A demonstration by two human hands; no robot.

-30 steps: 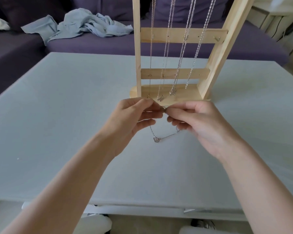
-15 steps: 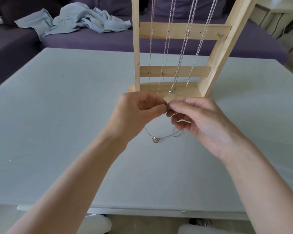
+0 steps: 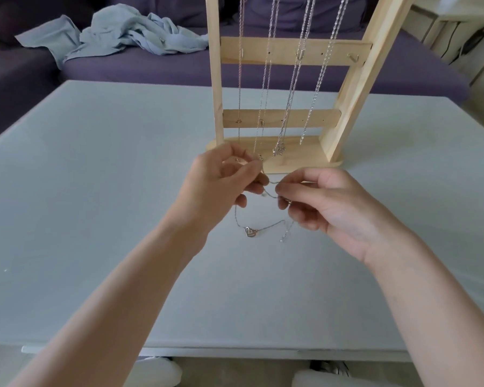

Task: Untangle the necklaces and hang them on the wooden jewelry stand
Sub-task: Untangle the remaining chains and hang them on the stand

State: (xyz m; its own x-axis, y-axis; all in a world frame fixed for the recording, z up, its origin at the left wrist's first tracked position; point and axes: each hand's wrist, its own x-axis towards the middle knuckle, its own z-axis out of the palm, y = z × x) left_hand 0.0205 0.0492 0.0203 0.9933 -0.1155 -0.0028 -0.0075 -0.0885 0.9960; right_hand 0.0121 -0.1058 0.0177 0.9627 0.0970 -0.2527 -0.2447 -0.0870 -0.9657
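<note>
A thin silver necklace with a heart pendant (image 3: 251, 232) hangs in a loop between my hands, the pendant just above or on the table. My left hand (image 3: 221, 185) pinches one end of its chain. My right hand (image 3: 319, 199) pinches the chain a short way to the right. A short stretch of chain runs taut between the two pinches. Right behind my hands stands the wooden jewelry stand (image 3: 294, 50), with several silver necklaces (image 3: 291, 88) hanging down from above the frame over its two crossbars to the base.
The pale grey table (image 3: 95, 191) spreads wide around the stand. Behind it is a purple sofa (image 3: 140, 65) with a crumpled light blue cloth (image 3: 129, 32). A light wooden cabinet (image 3: 458, 37) stands at the far right.
My hands have drawn apart, left one up and left, right one to the right. The chain now stretches between them and the loop with the heart pendant hangs wider.
</note>
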